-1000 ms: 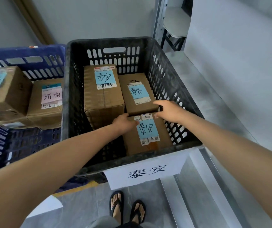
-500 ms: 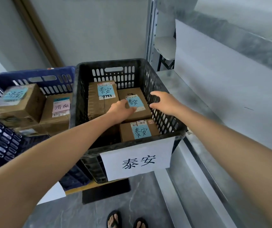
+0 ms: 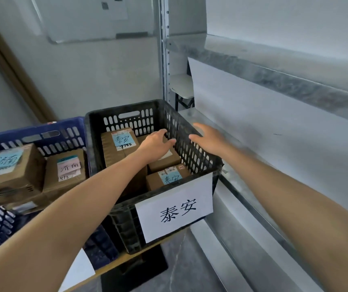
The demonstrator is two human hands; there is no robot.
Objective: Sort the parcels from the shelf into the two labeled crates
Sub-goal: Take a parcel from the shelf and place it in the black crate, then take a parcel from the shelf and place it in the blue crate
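The left hand (image 3: 154, 144) hides most of the middle parcel (image 3: 165, 163) (label unreadable), and the blue crate (image 3: 31, 132) is cropped.

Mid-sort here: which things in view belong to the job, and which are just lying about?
Job: black crate, its paper sign, tall parcel, middle parcel, near parcel inside; blue crate, blue-label parcel, pink-label parcel inside; metal shelf; left hand, right hand, both empty.
Lying about: whiteboard on the wall, white seat behind the shelf, wooden strip against the wall.
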